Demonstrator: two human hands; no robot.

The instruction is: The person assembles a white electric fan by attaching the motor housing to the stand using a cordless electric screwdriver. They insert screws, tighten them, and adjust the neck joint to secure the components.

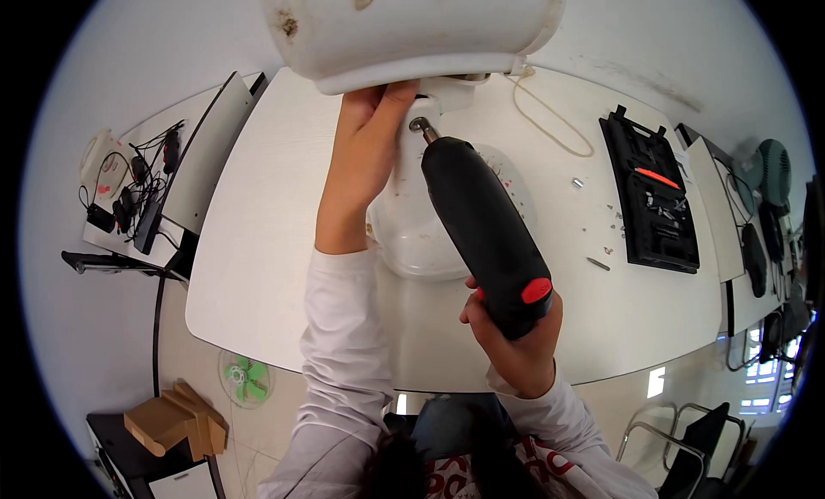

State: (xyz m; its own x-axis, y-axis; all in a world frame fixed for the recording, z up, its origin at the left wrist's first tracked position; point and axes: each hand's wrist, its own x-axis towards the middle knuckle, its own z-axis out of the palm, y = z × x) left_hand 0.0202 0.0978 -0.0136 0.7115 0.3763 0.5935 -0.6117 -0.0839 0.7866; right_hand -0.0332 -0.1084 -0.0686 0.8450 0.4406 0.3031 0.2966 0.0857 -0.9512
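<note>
Your left hand [365, 146] stretched forward, grip clamped on the white fan housing [412, 26] over the desk [258, 267], your right hand [516, 336] wrapped round the black electric screwdriver [485, 228], long axis angled up-left, bit at the housing.

Bright even indoor light, soft shadows, sharp focus, fisheye-bent dark edges

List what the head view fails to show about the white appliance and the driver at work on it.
- Driver tip: too small to tell whether it sits on a screw.
- White housing: top cut off by the upper edge.
- Left hand: fingers hidden under the housing.
- Right hand: palm covered by the black electric screwdriver.
</note>
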